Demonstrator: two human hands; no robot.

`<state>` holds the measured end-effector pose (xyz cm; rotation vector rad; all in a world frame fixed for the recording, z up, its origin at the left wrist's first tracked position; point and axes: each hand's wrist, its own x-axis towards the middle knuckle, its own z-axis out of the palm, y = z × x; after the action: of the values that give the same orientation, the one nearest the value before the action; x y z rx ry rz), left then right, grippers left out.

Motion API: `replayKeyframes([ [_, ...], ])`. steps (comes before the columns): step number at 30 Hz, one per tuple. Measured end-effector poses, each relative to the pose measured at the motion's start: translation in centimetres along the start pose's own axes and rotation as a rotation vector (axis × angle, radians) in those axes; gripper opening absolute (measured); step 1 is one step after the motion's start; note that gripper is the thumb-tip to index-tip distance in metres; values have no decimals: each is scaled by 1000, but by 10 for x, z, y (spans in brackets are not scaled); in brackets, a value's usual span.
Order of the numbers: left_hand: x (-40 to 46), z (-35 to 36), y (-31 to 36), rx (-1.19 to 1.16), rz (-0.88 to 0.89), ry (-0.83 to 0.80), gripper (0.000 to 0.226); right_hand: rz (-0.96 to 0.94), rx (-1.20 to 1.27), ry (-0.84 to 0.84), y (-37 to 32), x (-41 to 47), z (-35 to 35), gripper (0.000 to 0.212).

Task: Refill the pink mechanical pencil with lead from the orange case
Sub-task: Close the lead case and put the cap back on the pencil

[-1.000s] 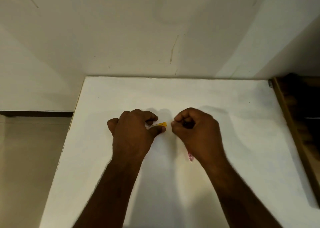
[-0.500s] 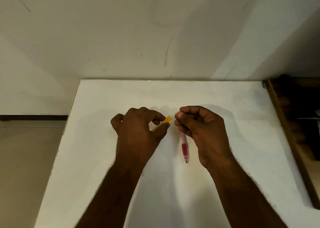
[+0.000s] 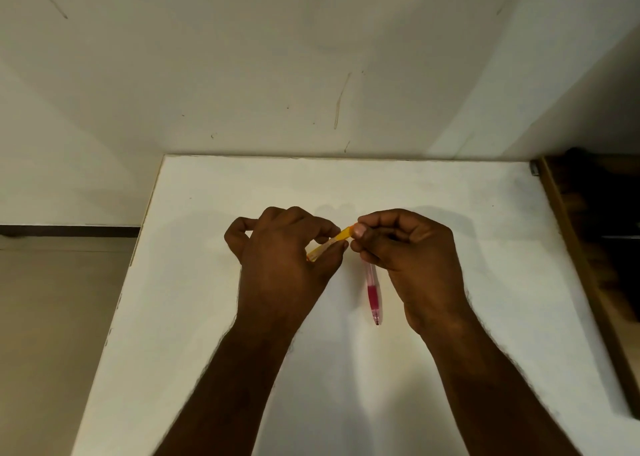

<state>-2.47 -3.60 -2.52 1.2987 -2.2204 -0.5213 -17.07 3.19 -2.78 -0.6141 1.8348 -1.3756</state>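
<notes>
Head cam: nearest the viewer, two bare forearms ran up from the bottom edge over a white table (image 3: 346, 386), w/ plenty of bare surface between and around them. Further in, the pink mechanical pencil (image 3: 374, 293) hung roughly vertical under the right hand (image 3: 412, 258), tip toward the viewer; its upper part was hidden in the curled lower fingers, so it looked tucked there, though whether the tip touched the table couldn't be told. Beside it, the left hand (image 3: 280, 258) was closed narrow around the orange case (image 3: 332, 244), pinched between thumb and fingers, case tilted w/ its far end up and to the right. The right thumb and forefinger were pinched tight at that upper end of the case, touching it; whether the cap was on or off couldn't be told, and no lead was visible, contents hidden. Both hands were near the table's middle, just beside each other. Open room: wide bare tabletop left, right and beyond the hands. The left table edge dropped to a tan floor (image 3: 52, 317); the far edge met a pale wall (image 3: 311, 74) w/ a few scuff marks; the right side butted against a dark wooden unit (image 3: 595, 230).
</notes>
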Motion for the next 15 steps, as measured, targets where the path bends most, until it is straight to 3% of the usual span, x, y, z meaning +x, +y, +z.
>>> replayKeyframes([
  [10, -2, -4, 0, 53, 0, -28, 7, -93, -203, -96, 0, 0, -2, 12],
  [15, -3, 6, 0, 92, -201, -81, 19, -151, -393, 56, 4, 0, -1, 14],
])
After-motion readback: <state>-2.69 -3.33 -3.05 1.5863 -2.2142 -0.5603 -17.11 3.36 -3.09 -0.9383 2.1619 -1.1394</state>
